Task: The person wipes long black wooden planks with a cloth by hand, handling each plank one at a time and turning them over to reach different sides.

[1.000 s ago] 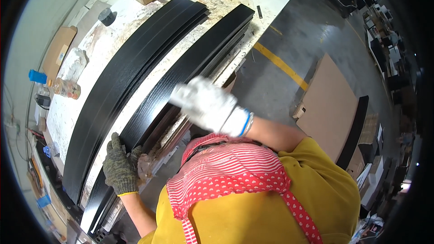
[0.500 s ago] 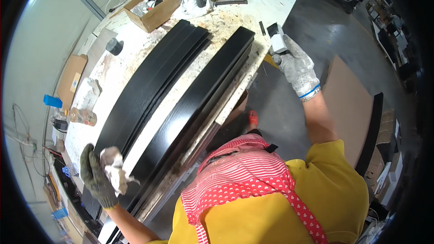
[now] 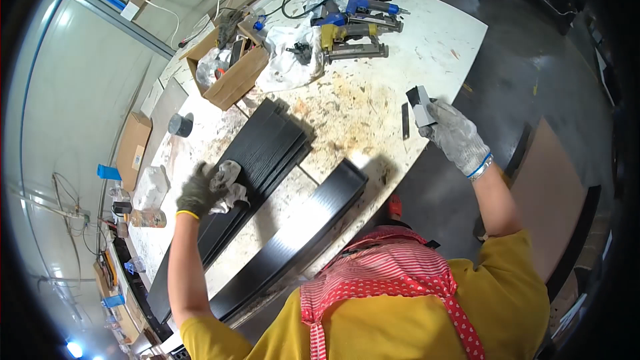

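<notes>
My left hand (image 3: 197,192), in a dark grey-green glove, grips a crumpled white rag (image 3: 229,190) over the stack of long black boards (image 3: 263,137). Its fingers curl round the cloth, which seems to rest on the top board. In a whitish, dirt-stained glove, my right hand (image 3: 459,139) holds a small white block with a black end (image 3: 421,107) at the table's right edge. Beside that block lies a thin dark strip (image 3: 405,121). Another long black board (image 3: 293,233) runs along the near edge of the table, closest to my body.
On the stained white table (image 3: 360,103) stand a wooden box of odds and ends (image 3: 235,80) and a dark round tub (image 3: 179,125). Nail guns (image 3: 353,43) lie at the back near a white cloth (image 3: 290,57). A plastic bottle (image 3: 148,219) lies left; a brown panel (image 3: 550,200) leans right.
My left hand has carried the rag from the near end of the stack toward its far end. My right hand still holds the block. The whole view has shifted.
</notes>
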A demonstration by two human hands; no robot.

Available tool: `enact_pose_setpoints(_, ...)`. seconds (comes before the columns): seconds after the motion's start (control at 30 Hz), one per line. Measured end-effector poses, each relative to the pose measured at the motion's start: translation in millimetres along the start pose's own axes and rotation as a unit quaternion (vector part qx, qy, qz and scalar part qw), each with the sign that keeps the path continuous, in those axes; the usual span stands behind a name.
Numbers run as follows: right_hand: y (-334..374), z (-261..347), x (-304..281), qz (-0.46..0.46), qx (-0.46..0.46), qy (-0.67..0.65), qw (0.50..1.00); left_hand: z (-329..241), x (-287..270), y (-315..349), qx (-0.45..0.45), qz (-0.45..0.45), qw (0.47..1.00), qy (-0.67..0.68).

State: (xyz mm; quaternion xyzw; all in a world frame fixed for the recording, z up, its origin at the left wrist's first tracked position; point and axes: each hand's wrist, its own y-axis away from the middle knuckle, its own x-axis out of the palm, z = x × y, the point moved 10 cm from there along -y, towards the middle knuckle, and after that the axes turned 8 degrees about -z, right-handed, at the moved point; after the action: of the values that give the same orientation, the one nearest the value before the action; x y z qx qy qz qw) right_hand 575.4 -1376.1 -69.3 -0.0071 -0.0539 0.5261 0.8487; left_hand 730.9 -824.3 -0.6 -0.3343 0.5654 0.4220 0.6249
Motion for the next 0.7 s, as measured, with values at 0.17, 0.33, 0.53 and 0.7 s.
enact_pose_setpoints(0.17, -46.9, -31.6, 31.9, 0.091, 0.255, -0.326, 0.906, -92.4, -150.6, -113.1, 0.067, -0.233, 0.968, 0.069)
enact_pose_setpoints(0.33, -70.1, -36.4, 105.0, 0.235, 0.212, -0.189, 0.930, -134.7, -107.3, -243.8, 0.086, -0.247, 0.955, 0.140)
enact_pose_setpoints(0.53, -98.0, -34.7, 120.6, 0.112, 0.279, -0.182, 0.936, -146.0, -3.0, -343.4, -0.030, -0.123, 0.976, 0.177)
enact_pose_setpoints(0.7, -157.8, -11.5, 143.0, 0.105, 0.172, -0.071, 0.977, -160.1, 13.3, -365.7, -0.076, -0.108, 0.979, 0.152)
